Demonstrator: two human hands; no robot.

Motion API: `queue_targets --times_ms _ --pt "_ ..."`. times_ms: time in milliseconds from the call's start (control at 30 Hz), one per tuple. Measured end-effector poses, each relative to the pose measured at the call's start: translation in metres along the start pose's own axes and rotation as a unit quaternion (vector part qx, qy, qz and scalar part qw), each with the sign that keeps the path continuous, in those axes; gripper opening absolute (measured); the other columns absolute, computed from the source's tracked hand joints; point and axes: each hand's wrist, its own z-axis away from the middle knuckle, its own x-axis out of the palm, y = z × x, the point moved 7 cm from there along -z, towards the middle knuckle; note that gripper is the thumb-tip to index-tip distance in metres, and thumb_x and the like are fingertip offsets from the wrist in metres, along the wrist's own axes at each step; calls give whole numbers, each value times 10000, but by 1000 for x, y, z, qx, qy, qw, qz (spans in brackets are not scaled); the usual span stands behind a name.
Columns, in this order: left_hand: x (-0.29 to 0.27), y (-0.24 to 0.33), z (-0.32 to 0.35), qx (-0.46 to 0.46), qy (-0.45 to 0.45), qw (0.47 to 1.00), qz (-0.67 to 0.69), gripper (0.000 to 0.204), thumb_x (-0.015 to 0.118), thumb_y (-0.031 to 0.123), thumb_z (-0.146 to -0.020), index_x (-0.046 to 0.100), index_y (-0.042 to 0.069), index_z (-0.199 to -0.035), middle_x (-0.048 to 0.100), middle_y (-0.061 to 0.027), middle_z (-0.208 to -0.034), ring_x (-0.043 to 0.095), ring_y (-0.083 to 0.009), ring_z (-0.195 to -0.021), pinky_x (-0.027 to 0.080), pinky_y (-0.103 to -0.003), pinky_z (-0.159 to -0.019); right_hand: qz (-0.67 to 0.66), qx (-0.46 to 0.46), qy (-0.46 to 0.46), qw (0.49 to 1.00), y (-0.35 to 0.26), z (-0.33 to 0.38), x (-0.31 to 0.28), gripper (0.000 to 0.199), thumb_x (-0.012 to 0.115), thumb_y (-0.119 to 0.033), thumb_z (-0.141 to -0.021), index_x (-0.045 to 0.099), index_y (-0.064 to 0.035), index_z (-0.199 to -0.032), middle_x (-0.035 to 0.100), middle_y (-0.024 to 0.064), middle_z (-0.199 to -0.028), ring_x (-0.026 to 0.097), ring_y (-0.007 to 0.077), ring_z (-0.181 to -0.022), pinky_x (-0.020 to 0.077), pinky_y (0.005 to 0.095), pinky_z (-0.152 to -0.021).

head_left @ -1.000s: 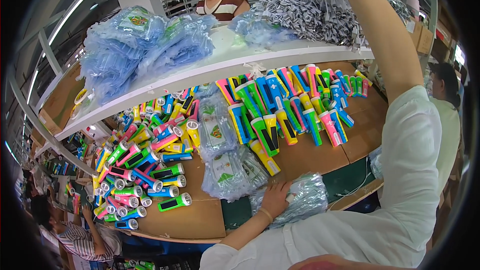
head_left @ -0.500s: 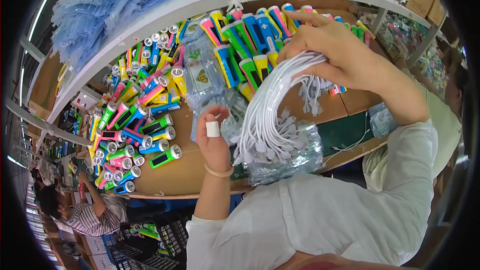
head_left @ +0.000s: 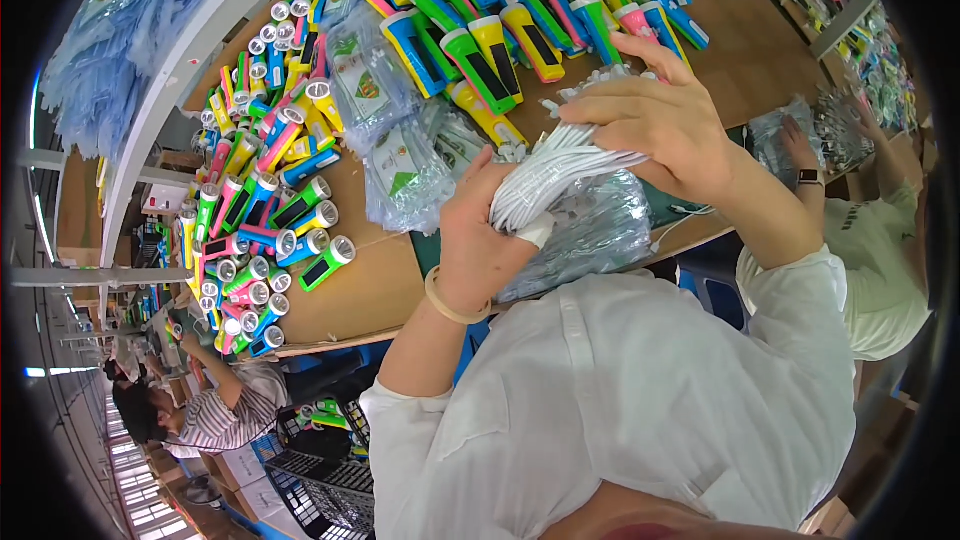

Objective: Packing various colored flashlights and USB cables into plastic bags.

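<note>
A thick bundle of white cables (head_left: 565,175), folded into a bend, is held between both my hands above the table. My left hand (head_left: 485,230) is closed around its left end, with a white wrap on one digit and a pale band at the wrist. My right hand (head_left: 660,125) grips the other end from above, fingers bent over the cables and the index finger raised. Small pale connectors poke out near its fingertips. Under the bundle lies a stack of clear plastic bags (head_left: 600,230). Just beyond are rows of coloured flashlights (head_left: 500,50).
More flashlights (head_left: 265,190) are heaped on the left of the cardboard-covered table (head_left: 370,290). Printed clear bags (head_left: 370,110) lie between the groups. A white shelf (head_left: 190,60) carries bluish bags. Co-workers sit left (head_left: 225,410) and right (head_left: 850,260); a black crate (head_left: 320,480) stands below.
My right hand has come down and nearer, folding the cables that were hanging in an arc. My left hand has moved up and right, from apart to gripping the bundle. The view has shifted.
</note>
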Motion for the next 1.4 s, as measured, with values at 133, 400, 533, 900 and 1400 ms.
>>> queue_targets --times_ms 133,400,533,900,1400 --pt "-5 26 4 209 78 946 -233 405 781 39 -563 636 48 -941 667 -98 -894 668 -289 -870 403 -526 -1081 -50 34 44 997 -8 30 2 215 696 -58 -857 583 -118 -1029 719 120 -1174 706 318 -1049 386 561 -1100" --pt "-5 40 11 325 86 862 -381 272 799 138 -705 641 59 -912 654 -80 -890 684 -284 -890 396 -536 -1070 -44 92 68 992 -8 55 14 292 752 -66 -771 600 -124 -1014 673 112 -1253 653 321 -1142 385 542 -1100" --pt "-6 35 1 215 83 935 -270 353 791 65 -599 657 42 -925 660 -108 -870 670 -297 -872 466 -467 -1007 -17 170 90 981 8 56 15 461 793 -34 -666 629 -130 -1086 660 84 -1273 622 282 -1186 380 525 -1100" --pt "49 -35 16 -256 -23 766 589 151 624 148 -830 501 90 -895 470 -11 -717 544 -169 -713 465 -509 -1027 122 216 59 967 54 5 9 621 868 -301 -700 591 -123 -1227 564 114 -1295 493 322 -1280 322 514 -1118" --pt "55 -21 20 -212 -29 722 658 209 627 221 -835 466 129 -932 463 16 -714 537 -152 -685 486 -487 -1017 -579 432 36 691 17 64 92 275 666 -182 -975 689 47 -1125 720 91 -1033 688 133 -823 533 281 -718"
